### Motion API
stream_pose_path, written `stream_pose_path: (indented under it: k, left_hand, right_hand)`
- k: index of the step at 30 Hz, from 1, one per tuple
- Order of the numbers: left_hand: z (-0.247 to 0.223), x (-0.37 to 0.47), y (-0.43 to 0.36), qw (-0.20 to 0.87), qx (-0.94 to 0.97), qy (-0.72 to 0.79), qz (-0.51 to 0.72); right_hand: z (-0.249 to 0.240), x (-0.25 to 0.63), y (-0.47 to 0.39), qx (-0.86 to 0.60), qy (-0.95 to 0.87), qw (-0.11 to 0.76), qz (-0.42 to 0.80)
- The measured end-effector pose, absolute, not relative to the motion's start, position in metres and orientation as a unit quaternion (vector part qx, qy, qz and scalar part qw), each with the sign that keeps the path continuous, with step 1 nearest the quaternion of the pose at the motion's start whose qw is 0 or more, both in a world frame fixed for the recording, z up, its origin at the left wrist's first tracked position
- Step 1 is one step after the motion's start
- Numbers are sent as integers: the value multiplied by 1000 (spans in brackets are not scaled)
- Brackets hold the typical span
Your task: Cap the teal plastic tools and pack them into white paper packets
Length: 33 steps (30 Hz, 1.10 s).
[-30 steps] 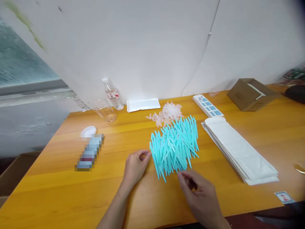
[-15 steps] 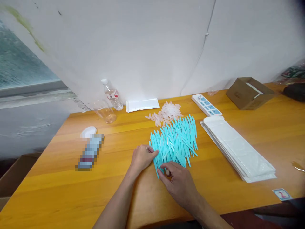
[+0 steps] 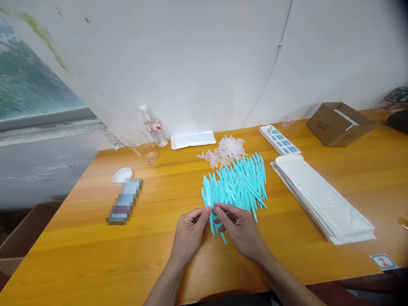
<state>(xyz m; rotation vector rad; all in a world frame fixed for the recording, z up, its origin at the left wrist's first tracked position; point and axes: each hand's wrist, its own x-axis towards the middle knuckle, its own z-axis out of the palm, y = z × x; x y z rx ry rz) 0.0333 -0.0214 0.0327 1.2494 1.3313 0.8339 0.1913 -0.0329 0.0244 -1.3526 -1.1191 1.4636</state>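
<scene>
The person's left hand pinches a slim, pointed turquoise piece at the left edge of a turquoise heap on the yellow-brown wooden counter. The right hand has its fingertips bunched just beside it; from here I can't tell whether they grip anything. Beyond, a clear round jar stands near a white-capped clear bottle, its red-and-white label unreadable. Rightward, an open brown cardboard box holds something white.
</scene>
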Motion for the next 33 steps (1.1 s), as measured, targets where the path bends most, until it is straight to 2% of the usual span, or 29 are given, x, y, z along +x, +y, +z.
stream_pose_path:
  k: [7, 11, 14, 16, 18, 20, 25, 30, 33]
  left_hand:
    - [43, 38, -34, 497, 616, 524, 316]
    - [46, 10, -17, 464, 683, 512, 235]
    - [40, -21, 36, 399, 696, 554, 222]
    - [32, -30, 89, 277, 727, 576, 250]
    - [23, -25, 142, 172, 778, 565, 217]
    - [13, -10, 185, 150, 798, 548, 200]
    - [-5, 18, 226, 160, 819, 526, 166]
    - [4, 1, 187, 182, 813, 525, 173]
    - [22, -19, 130, 307, 766, 527, 203]
  right_hand:
    - [30, 192, -15, -460, -432, 402, 663]
    - [38, 204, -6, -463, -494, 344, 651]
    - [42, 221, 1, -492, -588, 303, 566]
    - [44, 232, 5, -505, -633, 279, 516]
    - [45, 240, 7, -516, -653, 256, 491]
    - [47, 243, 7, -525, -659, 242, 482]
    - [49, 245, 14, -547, -657, 233, 463]
    - [47, 247, 27, -540, -688, 230, 427]
    - [47, 243, 30, -529, -712, 223, 405]
